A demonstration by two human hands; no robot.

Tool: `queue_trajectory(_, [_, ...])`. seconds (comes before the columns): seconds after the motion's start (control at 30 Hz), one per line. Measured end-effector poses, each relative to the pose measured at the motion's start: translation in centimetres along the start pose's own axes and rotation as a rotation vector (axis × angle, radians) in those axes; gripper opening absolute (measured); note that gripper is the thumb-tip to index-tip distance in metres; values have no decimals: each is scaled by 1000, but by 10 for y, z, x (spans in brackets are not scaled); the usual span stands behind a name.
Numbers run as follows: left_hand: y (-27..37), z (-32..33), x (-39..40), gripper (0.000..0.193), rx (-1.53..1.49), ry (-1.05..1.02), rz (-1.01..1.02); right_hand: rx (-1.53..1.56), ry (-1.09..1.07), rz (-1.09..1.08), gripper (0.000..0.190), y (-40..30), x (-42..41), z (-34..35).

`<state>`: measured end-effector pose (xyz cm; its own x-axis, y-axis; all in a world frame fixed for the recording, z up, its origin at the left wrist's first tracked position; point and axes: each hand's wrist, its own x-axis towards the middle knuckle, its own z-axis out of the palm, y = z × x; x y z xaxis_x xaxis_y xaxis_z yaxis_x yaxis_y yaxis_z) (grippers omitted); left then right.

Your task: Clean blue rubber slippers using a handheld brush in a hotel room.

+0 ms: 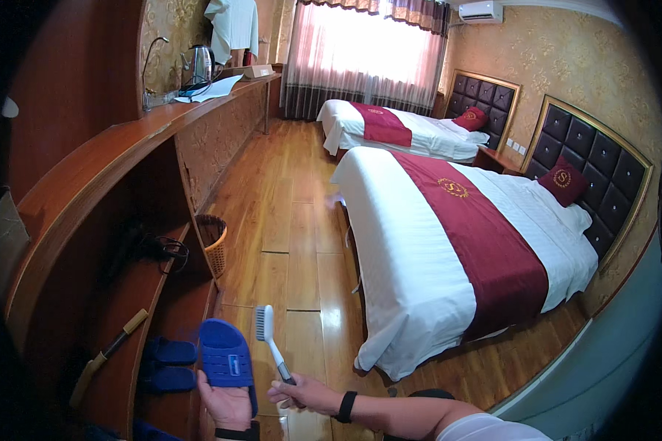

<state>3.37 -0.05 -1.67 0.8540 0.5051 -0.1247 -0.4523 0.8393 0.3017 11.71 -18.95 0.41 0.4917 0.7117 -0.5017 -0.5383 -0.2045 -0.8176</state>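
Note:
My left hand (227, 401), at the bottom centre-left, holds a blue plastic slipper (226, 353) from below, its toe end pointing away from me. Just to the right, my right hand (303, 394) grips the grey end of a white-handled scrubbing brush (275, 347). The brush head stands upright beside the slipper's toe end, its bristles facing left towards the slipper with a gap between them. More blue slippers (168, 379) lie on the low shelf left of my left hand.
A wooden shelf unit (160, 286) runs along the left, with a brush-like wooden-handled tool (107, 353) and dark cables (171, 253) on it. A wicker-look waste bin (215, 248) stands beyond. Two beds (408, 253) stand at the right. An electric kettle (201, 65) is on the counter.

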Motion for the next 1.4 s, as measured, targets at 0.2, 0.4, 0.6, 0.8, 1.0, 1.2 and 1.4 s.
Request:
queue_trajectory(0.2, [-40, -10, -17, 47, -58, 103, -91, 475, 58, -40, 21, 51, 30, -13])
queue_trajectory(0.4, [-55, -12, -37, 53, 101, 26, -271, 678, -24, -135, 17, 57, 31, -26])
queue_trajectory(0.6, [-65, -29, -42, 58, 135, 29, -450, 562, 162, -112, 18, 22, 12, -27])
queue_trajectory(0.8, [-51, -16, -49, 60, 898, 273, -727, 304, 284, -226, 17, 15, 28, -43])
queue_trajectory(1.0, [-56, -12, -42, 36, 1625, 109, 464, -222, 229, -254, 16, -7, 8, -42])
queue_trajectory(1.2, [-36, -14, -29, 30, 1522, 211, -339, -271, 141, -381, 16, -3, 6, -38])
queue_trajectory(1.4, [-29, -4, -27, 23, 388, 108, -546, -442, 196, -393, 16, -33, 1, -30])
